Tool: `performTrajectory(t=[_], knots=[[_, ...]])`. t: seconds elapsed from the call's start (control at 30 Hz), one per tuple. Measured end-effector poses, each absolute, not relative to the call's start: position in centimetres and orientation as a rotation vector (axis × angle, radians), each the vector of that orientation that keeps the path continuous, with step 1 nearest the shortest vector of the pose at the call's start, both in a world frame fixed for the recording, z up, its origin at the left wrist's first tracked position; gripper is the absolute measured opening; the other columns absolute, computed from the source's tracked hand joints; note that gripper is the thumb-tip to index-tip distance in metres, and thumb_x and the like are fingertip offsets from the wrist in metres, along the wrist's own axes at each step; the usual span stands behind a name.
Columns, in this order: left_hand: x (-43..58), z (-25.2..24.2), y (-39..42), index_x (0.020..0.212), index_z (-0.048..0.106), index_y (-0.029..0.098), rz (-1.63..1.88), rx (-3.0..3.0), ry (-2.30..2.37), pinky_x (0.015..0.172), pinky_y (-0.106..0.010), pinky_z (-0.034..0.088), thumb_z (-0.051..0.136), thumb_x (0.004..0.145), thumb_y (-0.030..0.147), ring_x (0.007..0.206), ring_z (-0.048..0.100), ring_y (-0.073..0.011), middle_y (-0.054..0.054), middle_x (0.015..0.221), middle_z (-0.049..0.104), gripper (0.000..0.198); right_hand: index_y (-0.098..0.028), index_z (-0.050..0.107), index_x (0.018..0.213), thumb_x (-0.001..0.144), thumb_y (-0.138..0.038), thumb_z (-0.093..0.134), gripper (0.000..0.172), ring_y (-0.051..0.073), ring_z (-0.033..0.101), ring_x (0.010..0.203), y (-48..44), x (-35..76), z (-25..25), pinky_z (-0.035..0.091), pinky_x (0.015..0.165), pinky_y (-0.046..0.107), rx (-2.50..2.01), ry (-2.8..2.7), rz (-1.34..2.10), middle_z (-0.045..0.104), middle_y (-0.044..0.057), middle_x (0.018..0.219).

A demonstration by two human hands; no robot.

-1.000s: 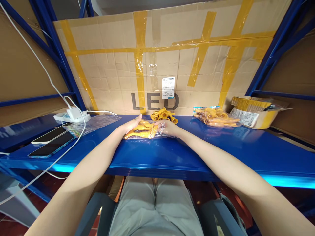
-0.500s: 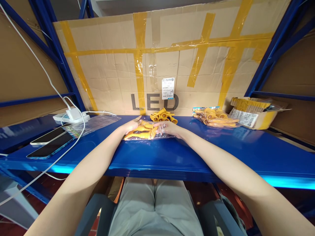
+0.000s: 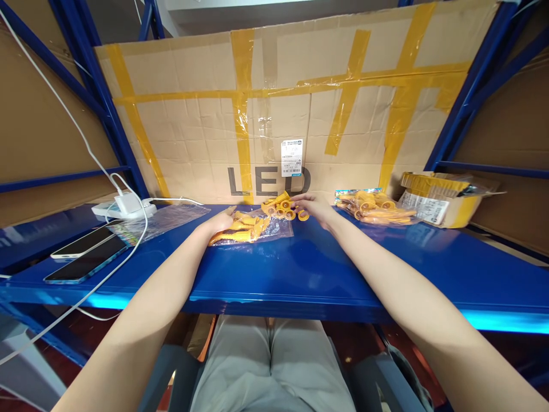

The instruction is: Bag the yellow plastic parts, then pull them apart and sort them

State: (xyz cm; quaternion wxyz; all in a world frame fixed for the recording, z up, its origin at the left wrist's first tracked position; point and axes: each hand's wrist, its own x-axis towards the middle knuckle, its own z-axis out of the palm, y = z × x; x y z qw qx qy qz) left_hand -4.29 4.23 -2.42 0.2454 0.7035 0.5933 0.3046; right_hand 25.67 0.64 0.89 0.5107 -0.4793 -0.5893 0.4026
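Note:
A clear plastic bag [image 3: 278, 229] lies on the blue shelf in front of me with several long yellow plastic pieces [image 3: 240, 229] inside. My left hand [image 3: 222, 222] grips the bag at its left end, fingers closed on the film. Just behind the bag is a small pile of yellow cup-ended plastic pieces [image 3: 278, 207]. My right hand [image 3: 314, 207] reaches the right side of this pile, fingers stretched out and apart over it, with nothing visibly held. Whether the fingertips touch a piece is hard to see.
Right of the pile sits a filled bag of yellow pieces [image 3: 373, 207], beside an open cardboard box [image 3: 446, 200]. Two phones [image 3: 88, 257], a white power strip [image 3: 124, 207] with cables and a flat plastic bag [image 3: 171, 217] occupy the left. A taped cardboard sheet [image 3: 193, 137] stands behind.
My right hand has let go of the bag and moved back and right to the loose pile. My left hand stays on the bag, which has shifted slightly left.

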Motion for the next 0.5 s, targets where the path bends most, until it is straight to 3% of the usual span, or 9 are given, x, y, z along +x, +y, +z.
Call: performTrajectory(t=[0.1,0.2,0.37,0.5], knots=[[-4.9,-2.3,4.3,0.149,0.043,0.021,0.847,1.927,1.691,0.121,-0.039,0.024,0.047,0.09,0.039,0.145,0.035,-0.0259,-0.009,0.155,0.04,0.062,-0.014,0.069,0.103,0.075,-0.015,0.06,0.029,0.012,0.067,0.076,2.1,27.8,0.5,0.05,0.061,0.021,-1.205,-1.202,0.774,0.073,0.009,0.102],[-5.2,-2.4,4.4,0.147,0.045,0.021,0.842,1.916,1.723,0.121,-0.037,0.024,0.047,0.091,0.045,0.145,0.034,-0.0259,-0.009,0.155,0.041,0.061,-0.014,0.066,0.114,0.078,-0.018,0.056,0.038,0.018,0.068,0.095,3.2,28.9,-0.5,0.055,0.075,0.027,-1.306,-1.192,0.622,0.07,0.011,0.115],[-5.0,-2.6,4.4,0.148,0.044,0.02,0.849,1.928,1.744,0.12,-0.036,0.025,0.042,0.092,0.038,0.145,0.035,-0.0236,-0.009,0.155,0.04,0.059,-0.015,0.065,0.125,0.073,-0.008,0.058,0.053,0.024,0.058,0.121,3.9,28.3,-2.2,0.045,0.107,0.038,-1.371,-1.693,0.261,0.058,0.013,0.138],[-4.7,-2.4,4.1,0.146,0.047,0.014,0.811,1.953,1.771,0.12,-0.033,0.024,0.04,0.089,0.029,0.144,0.037,-0.0236,-0.012,0.155,0.039,0.059,-0.015,0.065,0.126,0.073,-0.007,0.061,0.053,0.029,0.056,0.126,3.8,27.3,-3.1,0.043,0.108,0.041,-1.498,-2.112,0.2,0.061,0.014,0.136]])
